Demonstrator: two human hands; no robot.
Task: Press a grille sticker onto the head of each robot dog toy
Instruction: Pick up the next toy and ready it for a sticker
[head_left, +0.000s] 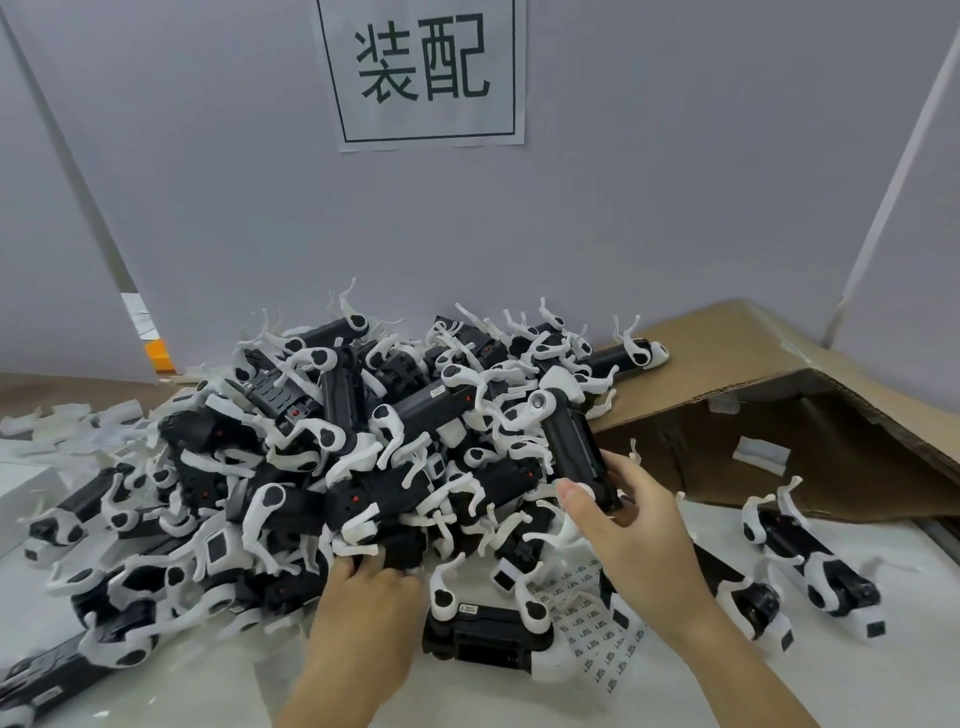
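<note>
A big heap of black-and-white robot dog toys (363, 447) covers the middle of the white table. My right hand (628, 525) grips the lower end of one black dog body (571, 447) that leans up out of the heap's right side. My left hand (369, 587) reaches into the front of the heap, its fingertips tucked under a black toy, so what they hold is hidden. A sheet of small grille stickers (592, 618) lies flat on the table under my right wrist. Another dog toy (488, 634) lies on its back just in front of me.
A brown cardboard box (779, 384) lies tipped on its side at the right. Two separate dog toys (810, 551) lie on the table in front of it. Peeled backing scraps (67, 421) litter the far left. A white partition with a printed sign (423, 73) closes the back.
</note>
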